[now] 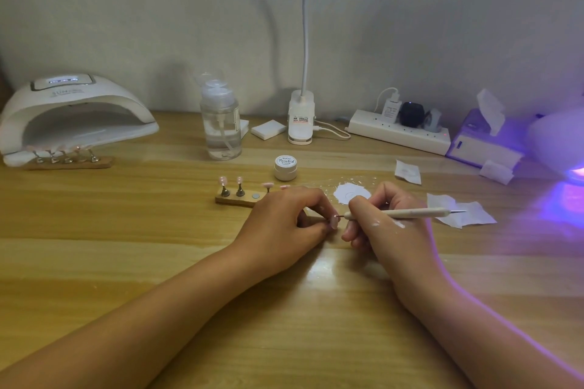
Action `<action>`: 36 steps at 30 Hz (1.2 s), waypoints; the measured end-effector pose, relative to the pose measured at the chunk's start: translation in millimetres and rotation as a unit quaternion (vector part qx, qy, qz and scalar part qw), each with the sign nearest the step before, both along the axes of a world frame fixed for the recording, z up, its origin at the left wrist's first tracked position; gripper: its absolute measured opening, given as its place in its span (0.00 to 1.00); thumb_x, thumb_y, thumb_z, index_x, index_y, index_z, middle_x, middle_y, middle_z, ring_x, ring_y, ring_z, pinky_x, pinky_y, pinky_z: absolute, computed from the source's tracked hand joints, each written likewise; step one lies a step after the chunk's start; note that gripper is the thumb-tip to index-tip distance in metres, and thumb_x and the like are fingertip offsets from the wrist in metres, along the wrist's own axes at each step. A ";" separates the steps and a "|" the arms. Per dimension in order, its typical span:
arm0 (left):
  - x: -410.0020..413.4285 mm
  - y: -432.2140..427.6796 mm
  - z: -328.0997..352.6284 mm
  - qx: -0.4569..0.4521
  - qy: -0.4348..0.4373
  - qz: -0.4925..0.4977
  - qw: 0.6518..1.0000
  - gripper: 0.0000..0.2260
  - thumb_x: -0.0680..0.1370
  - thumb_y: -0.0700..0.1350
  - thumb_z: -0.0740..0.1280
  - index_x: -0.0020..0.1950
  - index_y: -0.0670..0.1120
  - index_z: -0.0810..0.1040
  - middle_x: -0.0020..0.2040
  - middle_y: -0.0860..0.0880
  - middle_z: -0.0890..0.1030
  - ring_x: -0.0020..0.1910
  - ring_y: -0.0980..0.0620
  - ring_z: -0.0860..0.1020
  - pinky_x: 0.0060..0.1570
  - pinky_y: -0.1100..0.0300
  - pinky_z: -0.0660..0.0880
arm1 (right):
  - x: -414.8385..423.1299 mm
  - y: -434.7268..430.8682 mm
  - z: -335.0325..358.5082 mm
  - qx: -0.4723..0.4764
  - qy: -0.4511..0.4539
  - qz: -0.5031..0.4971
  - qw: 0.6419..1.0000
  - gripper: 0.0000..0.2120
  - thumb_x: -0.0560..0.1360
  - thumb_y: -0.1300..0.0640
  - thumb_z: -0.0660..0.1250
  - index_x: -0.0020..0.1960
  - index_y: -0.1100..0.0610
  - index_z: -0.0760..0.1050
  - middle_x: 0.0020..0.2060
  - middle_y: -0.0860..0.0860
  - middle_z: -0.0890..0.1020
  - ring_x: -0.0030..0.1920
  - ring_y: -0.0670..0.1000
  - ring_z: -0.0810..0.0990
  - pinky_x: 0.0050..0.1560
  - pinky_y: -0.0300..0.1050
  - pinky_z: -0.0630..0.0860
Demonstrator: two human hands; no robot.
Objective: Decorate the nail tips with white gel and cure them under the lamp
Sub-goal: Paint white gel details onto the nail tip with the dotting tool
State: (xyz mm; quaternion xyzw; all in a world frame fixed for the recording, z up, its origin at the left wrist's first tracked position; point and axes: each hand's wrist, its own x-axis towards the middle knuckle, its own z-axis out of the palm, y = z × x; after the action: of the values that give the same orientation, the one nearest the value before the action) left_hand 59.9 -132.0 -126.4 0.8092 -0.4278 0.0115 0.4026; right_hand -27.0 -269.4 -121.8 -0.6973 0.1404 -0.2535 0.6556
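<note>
Left hand: your left hand rests on the tabletop near the middle. Its fingers and thumb are curled and pinch a pink nail tip at its right side.
Right hand: your right hand grips a white dotting pen like a pencil. The pen's fine metal point is at the nail tip, and white smears mark the back of this hand.
White gel: a patch of white gel is spread on the tabletop just beyond your right hand. The lidded gel jar stands a little farther off, to its left.
Wooden holder: the wooden holder sits just beyond your left hand, with pink tips on small stands.
Curing lamp: the curing lamp is at the far left. A second holder of tips lies at its opening.
Others: a clear pump bottle stands far centre. Paper wipes lie right of the pen.
</note>
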 end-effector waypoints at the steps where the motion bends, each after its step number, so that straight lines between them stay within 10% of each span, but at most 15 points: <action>1: -0.2 0.3 0.0 -0.001 0.001 0.000 1.000 0.08 0.73 0.43 0.72 0.41 0.57 0.80 0.38 0.70 0.77 0.32 0.57 0.76 0.33 0.71 0.65 | -0.3 0.5 0.6 0.001 0.000 0.000 1.000 0.12 0.72 0.68 0.66 0.34 0.58 0.68 0.25 0.58 0.81 0.23 0.47 0.75 0.24 0.34 0.71; 16: -0.1 0.5 -0.3 0.001 0.014 -0.001 1.000 0.08 0.74 0.42 0.71 0.41 0.56 0.80 0.42 0.65 0.80 0.32 0.60 0.75 0.35 0.70 0.66 | -7.4 6.5 7.0 -0.050 -0.037 -0.032 0.998 0.13 0.75 0.47 0.72 0.42 0.54 0.72 0.25 0.51 0.78 0.25 0.45 0.75 0.26 0.35 0.71; 26: -1.5 1.1 0.5 0.002 0.015 0.002 1.000 0.10 0.74 0.42 0.71 0.40 0.58 0.78 0.39 0.67 0.79 0.32 0.59 0.75 0.34 0.70 0.65 | -8.6 0.8 2.3 -0.013 0.027 -0.003 1.000 0.12 0.73 0.64 0.67 0.34 0.56 0.68 0.25 0.56 0.82 0.22 0.47 0.75 0.23 0.36 0.70; 36: -0.6 0.8 1.0 0.004 0.008 -0.002 1.000 0.11 0.73 0.41 0.71 0.40 0.58 0.78 0.39 0.68 0.79 0.32 0.58 0.75 0.34 0.70 0.64 | -3.9 0.4 -0.4 -0.013 0.028 -0.010 0.999 0.08 0.63 0.56 0.67 0.31 0.53 0.68 0.26 0.57 0.83 0.24 0.48 0.78 0.25 0.37 0.73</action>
State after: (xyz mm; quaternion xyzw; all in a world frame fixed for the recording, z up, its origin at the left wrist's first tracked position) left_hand 59.3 -131.2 -125.4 0.8103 -0.4258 0.0023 0.4027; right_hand -30.9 -269.1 -122.2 -0.7112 0.1628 -0.2421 0.6396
